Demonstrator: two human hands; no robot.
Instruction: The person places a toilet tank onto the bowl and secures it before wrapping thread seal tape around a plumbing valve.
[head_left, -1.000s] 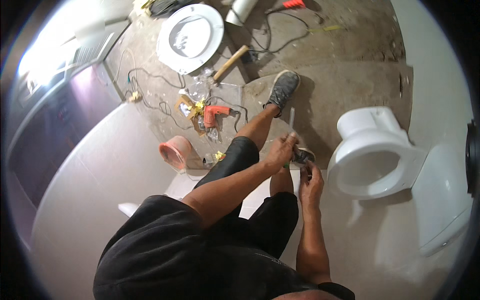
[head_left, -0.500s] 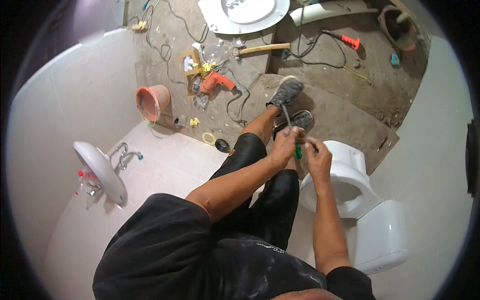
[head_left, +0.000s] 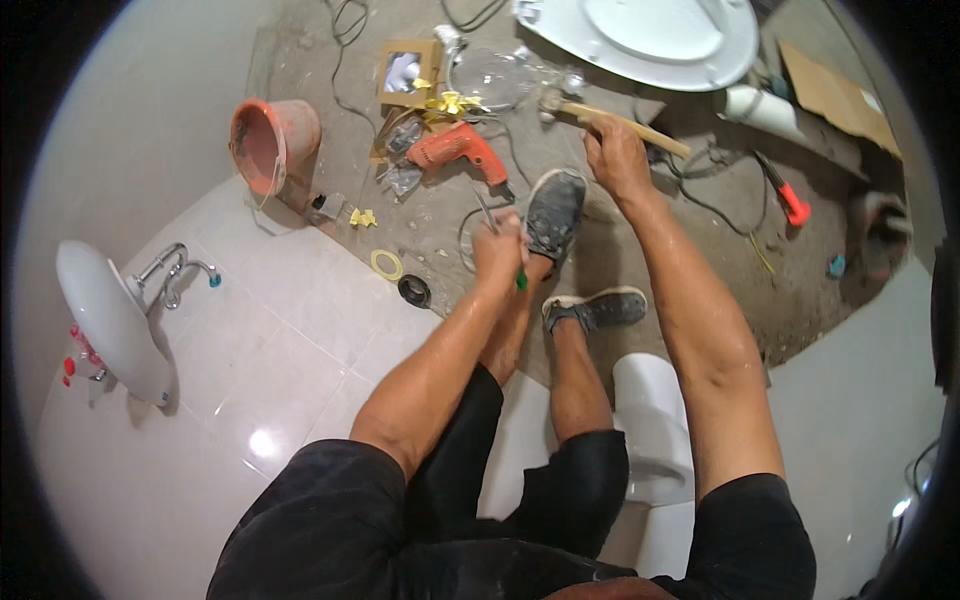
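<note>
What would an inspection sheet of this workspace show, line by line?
Surface: dirty brown floor meeting pale glossy tiles.
Job's things: thin metal-shafted tool with a green end; wooden-handled hammer.
Clutter: orange power drill, orange plastic bucket, white oval toilet seat, flat yellow ring.
Grips: left hand closed around the tool; right hand at the hammer's handle, hold unclear.
Cables: dark cables loose on the brown floor.
Surroundings: white ceramic basin at left; white ceramic toilet near the person's legs.

Wooden hammer handle [head_left: 655, 139], smooth, one o'clock. Metal tool shaft [head_left: 485, 211], twelve o'clock. Plastic bucket [head_left: 298, 130], matt, ten o'clock. Glossy floor tiles [head_left: 240, 385], eight o'clock.
</note>
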